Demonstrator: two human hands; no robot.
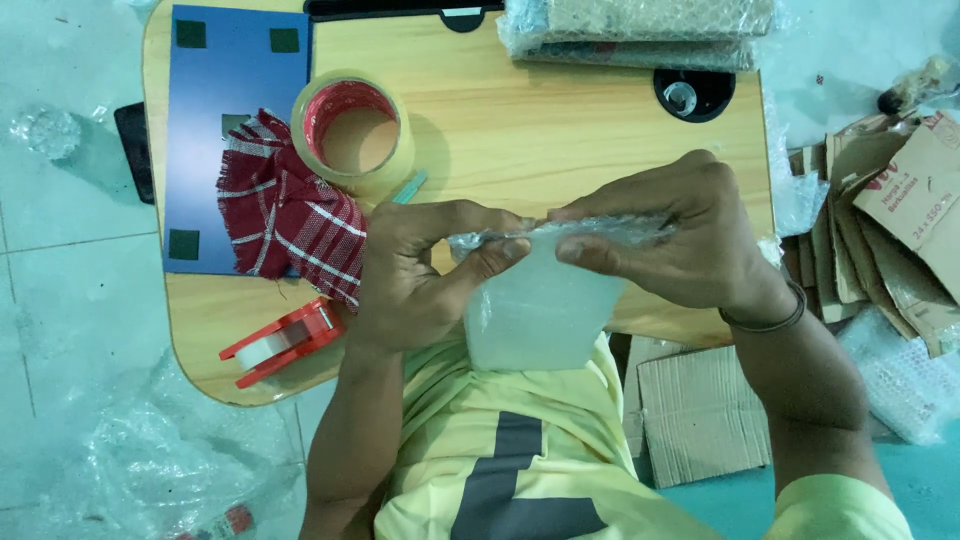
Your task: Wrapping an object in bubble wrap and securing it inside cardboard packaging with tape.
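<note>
The light is even, cool and fairly bright, tinting the pale floor bluish. Soft shadows fall left of the clear roll of packing tape (352,135) and beneath the left hand (425,265). Mild glare whitens the crumpled bubble-wrap sheet (540,300) between both hands. Focus is sharp centrally, softening slightly toward the corners.
</note>
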